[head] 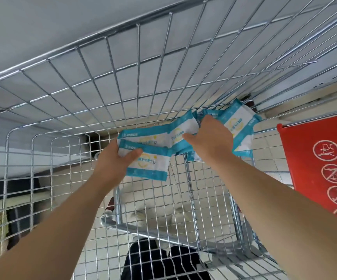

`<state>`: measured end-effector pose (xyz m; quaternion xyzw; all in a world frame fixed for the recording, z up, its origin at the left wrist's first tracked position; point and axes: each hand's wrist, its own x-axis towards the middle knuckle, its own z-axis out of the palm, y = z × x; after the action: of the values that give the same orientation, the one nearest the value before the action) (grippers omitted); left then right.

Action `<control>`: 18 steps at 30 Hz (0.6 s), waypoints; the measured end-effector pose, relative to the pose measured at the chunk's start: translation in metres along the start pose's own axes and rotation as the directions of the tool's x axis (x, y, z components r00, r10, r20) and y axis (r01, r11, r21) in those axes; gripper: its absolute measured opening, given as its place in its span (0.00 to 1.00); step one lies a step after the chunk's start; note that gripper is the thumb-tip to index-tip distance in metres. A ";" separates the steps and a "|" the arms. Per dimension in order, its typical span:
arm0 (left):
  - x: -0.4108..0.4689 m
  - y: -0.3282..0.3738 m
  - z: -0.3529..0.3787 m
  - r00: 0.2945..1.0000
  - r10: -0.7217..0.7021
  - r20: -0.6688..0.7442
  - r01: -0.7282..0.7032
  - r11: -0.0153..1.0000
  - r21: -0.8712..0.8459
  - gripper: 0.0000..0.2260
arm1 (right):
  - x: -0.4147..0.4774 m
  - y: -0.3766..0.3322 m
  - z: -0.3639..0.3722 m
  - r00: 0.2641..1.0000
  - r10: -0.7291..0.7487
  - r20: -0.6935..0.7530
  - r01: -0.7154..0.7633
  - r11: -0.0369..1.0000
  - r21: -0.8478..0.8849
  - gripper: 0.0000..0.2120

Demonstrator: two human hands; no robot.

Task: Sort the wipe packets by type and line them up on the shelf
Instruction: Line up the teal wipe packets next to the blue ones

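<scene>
Several teal-and-white wipe packets lie inside a wire shopping cart (pixel 66 102). My left hand (pixel 115 160) grips two stacked packets (pixel 149 164), thumb on top of the front one. My right hand (pixel 210 142) pinches another packet (pixel 181 130) at its edge with the thumb. More packets (pixel 238 124) of the same teal-and-white type sit behind and under my right hand, by the cart's far right corner. No shelf surface for the packets is clearly visible.
The cart's wire walls rise on the far side and left. A red plastic child-seat flap (pixel 321 168) with warning icons stands at the right. Tiled floor (pixel 268 142) shows through the mesh, and dark shoes (pixel 163 261) lie below.
</scene>
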<state>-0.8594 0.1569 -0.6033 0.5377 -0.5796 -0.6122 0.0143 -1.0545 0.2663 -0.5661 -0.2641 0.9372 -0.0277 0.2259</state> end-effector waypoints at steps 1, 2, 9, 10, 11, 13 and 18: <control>-0.001 -0.001 0.000 1.000 0.007 -0.022 -0.007 1.000 -0.008 0.11 | 0.001 -0.001 0.002 1.000 0.004 0.002 -0.004 0.999 0.033 0.18; -0.002 -0.002 0.000 0.999 0.014 -0.046 -0.014 1.000 -0.016 0.12 | 0.001 -0.002 0.004 1.000 0.002 0.008 -0.003 0.995 0.101 0.15; -0.011 -0.003 -0.014 0.997 0.026 -0.073 -0.028 0.999 -0.019 0.11 | -0.019 -0.004 0.016 0.998 -0.053 -0.038 0.064 0.764 0.642 0.11; -0.015 -0.002 -0.016 0.996 0.037 -0.084 -0.037 0.999 -0.003 0.09 | -0.024 -0.005 0.014 0.999 -0.036 -0.033 0.049 0.711 0.701 0.13; -0.017 -0.002 -0.018 0.995 0.052 -0.089 -0.050 0.999 0.021 0.09 | -0.029 -0.006 0.011 1.000 -0.013 -0.028 0.029 0.656 0.754 0.15; -0.025 0.000 -0.024 0.992 0.072 -0.104 -0.068 0.997 0.037 0.07 | -0.039 -0.007 0.004 0.999 0.043 -0.020 -0.009 0.580 0.815 0.18; -0.061 0.017 -0.040 0.983 0.097 -0.156 -0.089 0.994 0.058 0.09 | -0.068 -0.009 -0.029 0.998 -0.044 -0.052 0.068 0.691 0.719 0.03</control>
<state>-0.8171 0.1631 -0.5419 0.5574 -0.6164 -0.5511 0.0752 -1.0110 0.2912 -0.5102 -0.1825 0.8463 -0.4035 0.2962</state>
